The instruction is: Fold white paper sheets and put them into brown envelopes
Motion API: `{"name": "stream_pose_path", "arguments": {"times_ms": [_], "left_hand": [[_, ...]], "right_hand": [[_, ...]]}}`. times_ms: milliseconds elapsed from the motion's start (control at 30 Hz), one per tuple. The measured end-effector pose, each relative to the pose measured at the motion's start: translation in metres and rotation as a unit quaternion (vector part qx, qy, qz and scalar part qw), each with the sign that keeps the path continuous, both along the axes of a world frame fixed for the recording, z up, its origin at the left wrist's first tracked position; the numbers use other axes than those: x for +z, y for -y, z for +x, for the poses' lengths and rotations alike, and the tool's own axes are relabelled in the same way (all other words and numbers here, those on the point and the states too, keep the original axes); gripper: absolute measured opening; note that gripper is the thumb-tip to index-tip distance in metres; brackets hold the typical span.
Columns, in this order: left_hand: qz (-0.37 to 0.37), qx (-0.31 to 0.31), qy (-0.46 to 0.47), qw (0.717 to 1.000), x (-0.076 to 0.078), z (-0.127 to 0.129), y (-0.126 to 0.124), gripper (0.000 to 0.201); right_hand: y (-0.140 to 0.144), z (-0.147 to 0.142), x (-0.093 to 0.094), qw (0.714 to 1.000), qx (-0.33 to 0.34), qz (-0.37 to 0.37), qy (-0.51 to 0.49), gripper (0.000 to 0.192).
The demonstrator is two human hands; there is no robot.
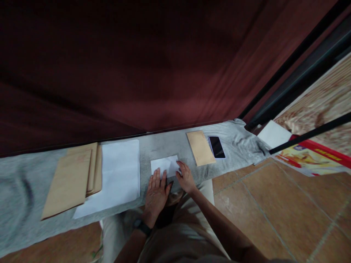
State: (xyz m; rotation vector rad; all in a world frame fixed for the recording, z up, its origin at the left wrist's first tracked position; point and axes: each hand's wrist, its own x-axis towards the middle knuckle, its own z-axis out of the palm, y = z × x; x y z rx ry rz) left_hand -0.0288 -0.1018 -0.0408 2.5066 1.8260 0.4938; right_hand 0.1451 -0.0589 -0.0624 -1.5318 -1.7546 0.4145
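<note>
A small folded white paper (165, 165) lies on the grey cloth (24, 182) in front of me. My left hand (155, 194) lies flat with fingers together, its fingertips pressing the paper's near left edge. My right hand (185, 177) presses its fingertips on the paper's right edge. Neither hand grips anything. A dark watch sits on my left wrist.
A stack of white sheets (117, 175) lies left of the paper, with brown envelopes (72, 179) further left. One brown envelope (200, 147) and a black phone (216, 147) lie to the right. A dark red curtain hangs behind. A printed poster (309, 157) lies on the tile floor.
</note>
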Motion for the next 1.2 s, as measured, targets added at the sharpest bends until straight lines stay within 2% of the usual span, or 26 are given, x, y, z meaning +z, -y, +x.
{"name": "stream_pose_path", "arguments": {"times_ms": [267,467,633,767,933,1200], "left_hand": [[-0.001,0.003,-0.009,1.000,0.002,0.001,0.001,0.060],[-0.001,0.004,-0.001,1.000,0.002,0.001,0.001,0.060],[-0.006,0.006,0.006,1.000,0.002,0.001,0.001,0.061],[-0.013,0.005,0.009,1.000,0.002,0.002,0.001,0.061],[-0.027,0.016,0.007,0.999,-0.001,0.003,-0.003,0.056],[-0.030,0.019,0.016,0.999,-0.003,0.006,-0.027,0.057]], "right_hand": [[-0.006,0.001,0.005,0.999,-0.028,-0.011,0.035,0.047],[-0.004,-0.001,0.008,0.994,-0.027,-0.007,0.108,0.054],[-0.004,0.001,0.012,0.996,-0.033,0.001,0.084,0.056],[-0.002,-0.001,0.015,0.995,0.006,0.013,0.098,0.053],[0.002,-0.015,0.018,0.981,0.117,-0.003,0.157,0.046],[0.002,-0.023,0.020,0.971,0.098,-0.028,0.218,0.047]]}}
